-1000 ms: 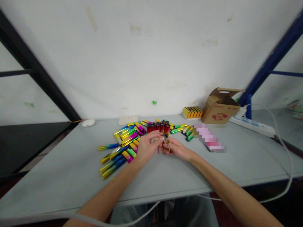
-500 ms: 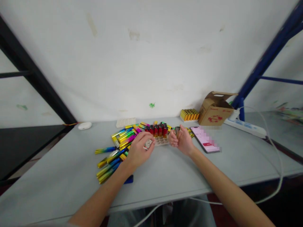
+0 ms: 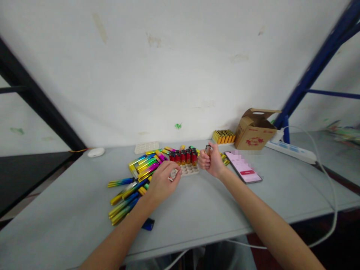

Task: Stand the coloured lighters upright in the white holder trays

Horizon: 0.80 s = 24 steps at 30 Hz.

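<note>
My right hand is closed round a lighter held upright, its metal top showing beside my thumb. To the left, my left hand is curled over the left end of a pale tray with round holes. Thumb and fingers come together there; a bit of white and red shows by them, too small to name. Several red lighters with black tops stand in the tray's back rows. Shiny multicoloured metallic bundles lie heaped beside and behind my left hand.
A phone lies right of my right hand. Behind it stand a tray of orange-yellow cylinders and an open cardboard box. A power strip, another holed tray and a white case are also on the table.
My right hand has turned and closed its fingers, with the lighter now upright and the thumb near its top. My left hand stays by the tray. The view has shifted slightly.
</note>
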{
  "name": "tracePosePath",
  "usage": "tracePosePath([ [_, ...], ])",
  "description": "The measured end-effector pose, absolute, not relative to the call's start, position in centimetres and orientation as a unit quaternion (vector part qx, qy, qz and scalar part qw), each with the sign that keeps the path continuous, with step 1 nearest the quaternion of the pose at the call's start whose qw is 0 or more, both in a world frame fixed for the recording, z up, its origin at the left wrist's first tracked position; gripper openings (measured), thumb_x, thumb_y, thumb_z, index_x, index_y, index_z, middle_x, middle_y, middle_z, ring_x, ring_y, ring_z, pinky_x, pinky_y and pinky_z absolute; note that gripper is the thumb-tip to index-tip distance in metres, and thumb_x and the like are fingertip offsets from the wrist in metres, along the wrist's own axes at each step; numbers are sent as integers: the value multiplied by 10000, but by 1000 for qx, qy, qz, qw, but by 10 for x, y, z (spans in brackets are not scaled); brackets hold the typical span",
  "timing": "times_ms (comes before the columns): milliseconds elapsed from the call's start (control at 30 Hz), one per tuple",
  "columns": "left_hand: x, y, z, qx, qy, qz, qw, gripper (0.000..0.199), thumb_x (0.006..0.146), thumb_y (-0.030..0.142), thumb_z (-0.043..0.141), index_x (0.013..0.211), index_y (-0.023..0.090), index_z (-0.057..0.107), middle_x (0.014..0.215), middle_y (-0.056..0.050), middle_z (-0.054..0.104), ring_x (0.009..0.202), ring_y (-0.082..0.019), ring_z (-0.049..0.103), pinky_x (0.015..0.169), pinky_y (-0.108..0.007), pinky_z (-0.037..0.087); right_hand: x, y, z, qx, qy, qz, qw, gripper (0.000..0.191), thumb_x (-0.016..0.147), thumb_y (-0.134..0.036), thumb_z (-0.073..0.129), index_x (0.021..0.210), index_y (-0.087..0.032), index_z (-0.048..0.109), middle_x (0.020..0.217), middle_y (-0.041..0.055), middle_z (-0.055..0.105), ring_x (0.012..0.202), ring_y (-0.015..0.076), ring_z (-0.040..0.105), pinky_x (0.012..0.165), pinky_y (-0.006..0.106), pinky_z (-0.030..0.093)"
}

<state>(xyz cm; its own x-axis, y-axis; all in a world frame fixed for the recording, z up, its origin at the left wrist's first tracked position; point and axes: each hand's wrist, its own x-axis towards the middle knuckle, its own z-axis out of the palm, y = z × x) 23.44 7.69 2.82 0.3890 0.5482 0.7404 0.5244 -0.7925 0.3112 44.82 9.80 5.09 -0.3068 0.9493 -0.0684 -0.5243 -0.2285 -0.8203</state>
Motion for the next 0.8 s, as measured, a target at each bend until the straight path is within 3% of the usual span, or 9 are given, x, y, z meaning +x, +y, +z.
tracePosePath([
  [533, 234, 79, 24, 840, 322, 436, 29, 51, 850, 147, 548, 830, 189, 570, 822, -38, 630, 817, -185, 601, 756, -315, 485, 429, 86, 48, -385, -394, 677, 488, 467, 895, -400, 167, 487, -213, 297, 416, -81, 155, 358, 72, 78, 350, 191, 80],
  [800, 234, 80, 22, 841, 331, 425, 44, 59, 847, 142, 543, 838, 194, 570, 827, -32, 624, 815, -181, 598, 754, -315, 485, 427, 85, 45, -398, -404, 676, 471, 457, 895, -434, 167, 514, -218, 297, 417, -85, 171, 356, 70, 105, 358, 196, 98],
])
